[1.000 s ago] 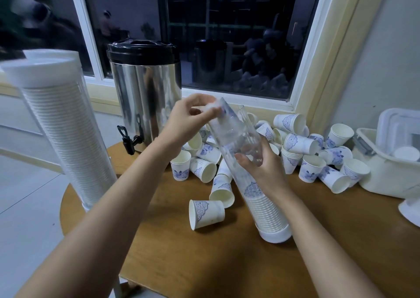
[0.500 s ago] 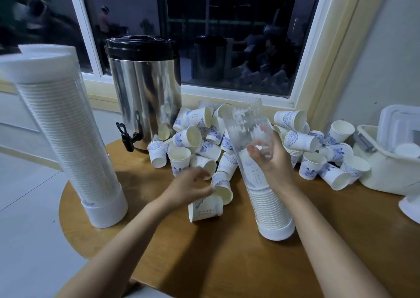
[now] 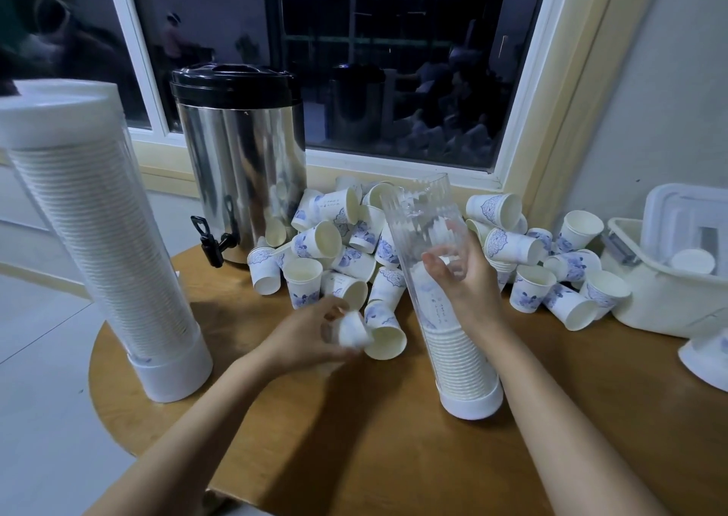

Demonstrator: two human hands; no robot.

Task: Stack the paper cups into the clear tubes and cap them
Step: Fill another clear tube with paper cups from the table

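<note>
Wooden and round, the desk (image 3: 354,456) fills the near view. Just below mid-view, at seven o'clock, the left hand (image 3: 303,338) curls its fingers round one small cup (image 3: 351,329). The cup is blurred and held low over the wood, just beside another lying on its side.

At four o'clock the right hand (image 3: 468,283) wraps round the middle of the tube (image 3: 423,220). This stands on its white base (image 3: 470,401) at five o'clock, with its open top leaning slightly toward eleven. A stack (image 3: 457,354) of nested cups fills roughly its lower half.

At nine o'clock a full tube (image 3: 98,247) stands near the desk's edge, packed up to its white cap (image 3: 59,117).

Behind the hands, a pile (image 3: 354,239) of loose cups spreads from mid-view out to three o'clock; some are upright, most tipped. An urn (image 3: 244,161) with a black lid stands at ten o'clock, with the pile against its foot. A white bin (image 3: 662,303) sits at three o'clock, and a dark window (image 3: 394,62) spans twelve.
</note>
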